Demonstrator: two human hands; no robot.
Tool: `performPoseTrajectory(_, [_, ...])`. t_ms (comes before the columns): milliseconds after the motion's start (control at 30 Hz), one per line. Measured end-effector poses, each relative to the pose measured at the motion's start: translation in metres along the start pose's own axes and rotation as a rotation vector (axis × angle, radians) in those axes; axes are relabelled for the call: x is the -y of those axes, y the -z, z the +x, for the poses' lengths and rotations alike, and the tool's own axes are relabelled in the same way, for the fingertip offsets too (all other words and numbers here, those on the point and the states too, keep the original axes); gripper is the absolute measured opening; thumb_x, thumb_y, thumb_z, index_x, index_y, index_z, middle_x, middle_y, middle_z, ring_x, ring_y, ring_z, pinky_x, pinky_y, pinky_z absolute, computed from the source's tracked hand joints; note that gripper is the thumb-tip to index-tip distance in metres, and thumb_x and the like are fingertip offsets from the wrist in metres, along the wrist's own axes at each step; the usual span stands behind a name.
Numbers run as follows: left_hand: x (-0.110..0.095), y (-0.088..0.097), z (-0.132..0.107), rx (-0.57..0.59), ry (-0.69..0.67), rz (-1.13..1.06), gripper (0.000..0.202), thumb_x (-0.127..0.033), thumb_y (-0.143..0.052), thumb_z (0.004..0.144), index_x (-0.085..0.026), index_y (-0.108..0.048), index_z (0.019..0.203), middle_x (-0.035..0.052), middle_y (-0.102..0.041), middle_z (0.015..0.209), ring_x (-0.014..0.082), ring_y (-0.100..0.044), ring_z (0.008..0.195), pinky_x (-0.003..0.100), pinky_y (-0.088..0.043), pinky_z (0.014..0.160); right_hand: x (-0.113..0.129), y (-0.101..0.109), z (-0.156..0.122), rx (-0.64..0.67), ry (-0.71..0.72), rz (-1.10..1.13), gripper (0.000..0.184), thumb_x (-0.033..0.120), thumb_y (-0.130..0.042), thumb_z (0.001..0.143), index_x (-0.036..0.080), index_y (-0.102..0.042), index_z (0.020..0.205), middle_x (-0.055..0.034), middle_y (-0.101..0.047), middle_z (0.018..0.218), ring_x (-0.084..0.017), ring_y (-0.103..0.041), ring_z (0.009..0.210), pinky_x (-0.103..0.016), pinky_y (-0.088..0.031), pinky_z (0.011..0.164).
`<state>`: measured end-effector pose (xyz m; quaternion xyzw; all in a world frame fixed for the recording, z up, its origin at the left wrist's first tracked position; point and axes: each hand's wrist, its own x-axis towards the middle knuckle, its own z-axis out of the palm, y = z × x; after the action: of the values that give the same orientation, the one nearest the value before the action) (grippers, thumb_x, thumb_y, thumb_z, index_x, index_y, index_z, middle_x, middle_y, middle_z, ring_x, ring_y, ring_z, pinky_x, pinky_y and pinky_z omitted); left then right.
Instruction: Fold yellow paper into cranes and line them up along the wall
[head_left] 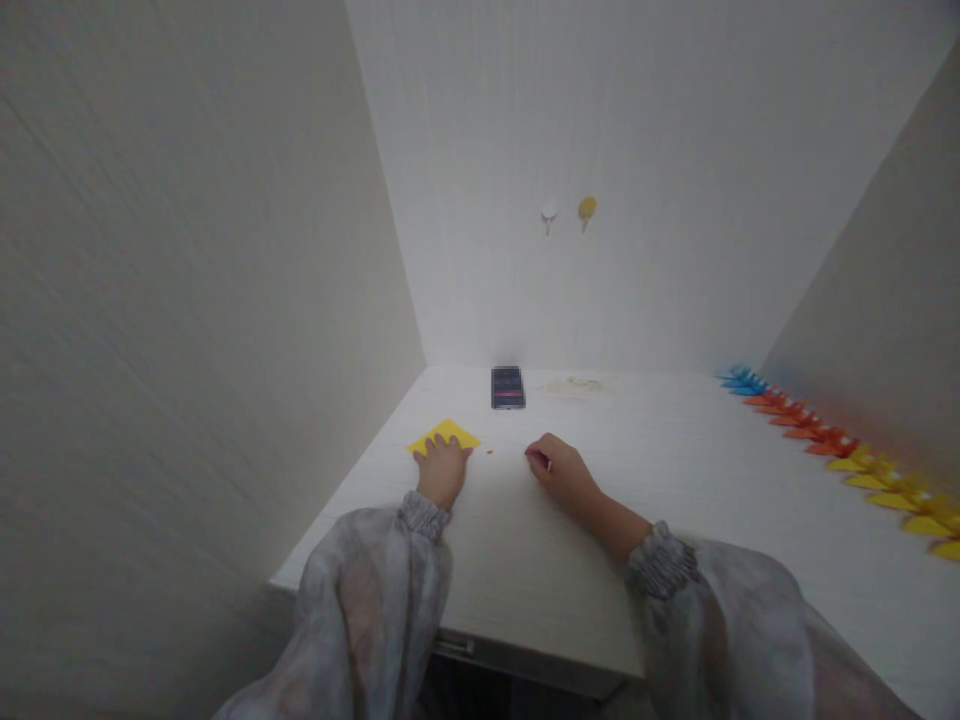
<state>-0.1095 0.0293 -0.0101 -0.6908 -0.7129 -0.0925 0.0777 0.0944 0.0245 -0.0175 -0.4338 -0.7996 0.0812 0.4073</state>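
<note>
My left hand (441, 468) lies flat with its fingers spread on a yellow sheet of paper (450, 429). The sheet sits cornerwise on the white table, and its near part is hidden under the hand. Just right of it is a tiny orange-red scrap (490, 452), touched by neither hand. My right hand (555, 465) rests on the table further right, its fingers curled and the tips pinched together. Whatever may be between those fingertips is too small to make out.
A dark phone (508, 388) lies near the back wall. Along the right side runs a row of folded paper figures: blue (742, 381), red-orange (802, 422) and yellow (900, 495). A white hook (549, 211) and a yellow hook (587, 208) are on the wall.
</note>
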Motion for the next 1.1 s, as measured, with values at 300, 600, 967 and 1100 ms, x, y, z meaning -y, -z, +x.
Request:
performPoseTrajectory(300, [0.008, 0.003, 0.004, 0.024, -0.110, -0.122, 0.027, -0.020, -0.032, 0.085, -0.012, -0.058, 0.085, 0.0113, -0.062, 0.086, 0.0205, -0.057, 0.083, 0.035, -0.037, 0.080, 0.005, -0.004, -0.006, 0.095, 0.021, 0.037, 0.012, 0.009, -0.047, 0.073, 0.016, -0.057, 0.072, -0.0024, -0.054, 0.070, -0.013, -0.049, 0.064, -0.024, -0.039, 0.061])
performPoseTrajectory(600, [0.011, 0.003, 0.006, -0.081, -0.036, -0.314, 0.024, -0.024, -0.039, 0.081, -0.014, -0.061, 0.077, 0.0084, -0.066, 0.080, 0.0184, -0.060, 0.075, 0.028, -0.041, 0.069, 0.007, -0.003, -0.008, 0.152, 0.048, 0.081, 0.014, 0.009, -0.046, 0.073, 0.017, -0.058, 0.072, -0.0022, -0.054, 0.070, -0.013, -0.050, 0.064, -0.024, -0.041, 0.060])
performPoseTrajectory(967, [-0.019, 0.022, -0.015, -0.253, -0.456, -0.758, 0.025, -0.024, -0.038, 0.085, -0.016, -0.056, 0.100, 0.0066, -0.062, 0.102, 0.0148, -0.055, 0.098, 0.029, -0.041, 0.087, 0.008, -0.007, -0.001, -0.156, -0.092, 0.363, 0.065, 0.024, -0.061, 0.068, 0.019, -0.030, 0.125, -0.0136, -0.042, 0.112, -0.014, -0.054, 0.072, -0.034, -0.049, 0.066])
performPoseTrajectory(1100, [-0.029, 0.024, -0.021, -0.196, -0.444, -0.974, 0.024, -0.023, -0.037, 0.085, -0.018, -0.057, 0.097, 0.0049, -0.063, 0.099, 0.0140, -0.056, 0.093, 0.028, -0.043, 0.083, 0.002, 0.004, 0.000, -0.160, -0.259, 0.556, 0.102, 0.030, -0.074, 0.053, 0.025, -0.012, 0.133, -0.0173, -0.032, 0.127, -0.011, -0.055, 0.067, -0.031, -0.051, 0.058])
